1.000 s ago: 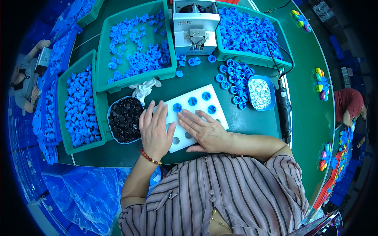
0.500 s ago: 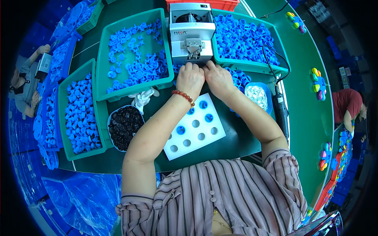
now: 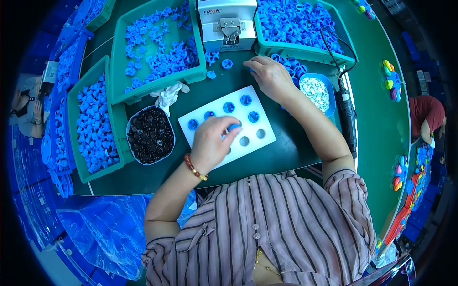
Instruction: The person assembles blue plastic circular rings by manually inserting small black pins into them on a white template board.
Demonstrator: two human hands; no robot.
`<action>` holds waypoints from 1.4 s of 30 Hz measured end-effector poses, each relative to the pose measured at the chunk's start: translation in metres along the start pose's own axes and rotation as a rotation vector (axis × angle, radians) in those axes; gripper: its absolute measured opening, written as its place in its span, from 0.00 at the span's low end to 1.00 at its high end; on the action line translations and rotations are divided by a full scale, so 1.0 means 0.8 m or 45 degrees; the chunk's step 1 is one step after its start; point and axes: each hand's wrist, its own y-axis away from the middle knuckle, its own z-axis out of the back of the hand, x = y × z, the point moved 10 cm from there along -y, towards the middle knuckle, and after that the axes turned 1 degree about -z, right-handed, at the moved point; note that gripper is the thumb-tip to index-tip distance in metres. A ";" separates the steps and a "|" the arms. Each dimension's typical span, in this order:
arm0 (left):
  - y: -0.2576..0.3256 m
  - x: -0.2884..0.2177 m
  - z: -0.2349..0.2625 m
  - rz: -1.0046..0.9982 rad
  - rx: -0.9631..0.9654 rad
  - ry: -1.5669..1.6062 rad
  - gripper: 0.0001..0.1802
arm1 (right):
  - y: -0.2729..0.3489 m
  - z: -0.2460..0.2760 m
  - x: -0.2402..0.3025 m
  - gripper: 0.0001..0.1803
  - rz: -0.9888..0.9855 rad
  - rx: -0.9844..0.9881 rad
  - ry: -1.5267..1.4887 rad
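Observation:
My left hand (image 3: 213,142), with a beaded bracelet at its wrist, pinches a small round blue plastic part (image 3: 234,127) over the white foam board (image 3: 222,103). Round holes run across this board, and several hold blue parts like the one in the upper right hole (image 3: 245,99). Beyond the board, my right hand (image 3: 273,78) is closed near a pile of blue plastic rings (image 3: 292,65). A bit of blue shows between its thumb and forefinger, mostly hidden. Loose blue pieces, one a round cap (image 3: 227,64), lie in front of the silver machine (image 3: 229,31).
Green bins of blue parts (image 3: 155,85) stand left and far right (image 3: 305,56). A black-filled tub (image 3: 150,135) and white glove (image 3: 169,97) lie left. At right are a tub of clear pieces (image 3: 315,93) and a corded black tool (image 3: 346,117). Other people work at both sides.
My hands have parted from in front of the machine. The left came back over the foam board with a blue part; the right shifted slightly right. The view has tilted nearer.

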 end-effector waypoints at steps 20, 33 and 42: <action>0.020 -0.024 -0.037 -0.235 0.005 -1.020 0.23 | 0.162 0.049 0.096 0.24 0.168 -0.131 -0.348; -0.117 0.018 -0.015 -0.232 -0.164 -0.845 0.16 | 0.194 0.029 0.121 0.30 0.192 0.175 -0.244; -0.162 0.049 -0.054 -0.191 0.051 -1.253 0.08 | 0.108 0.067 0.045 0.17 -0.020 -0.185 -0.253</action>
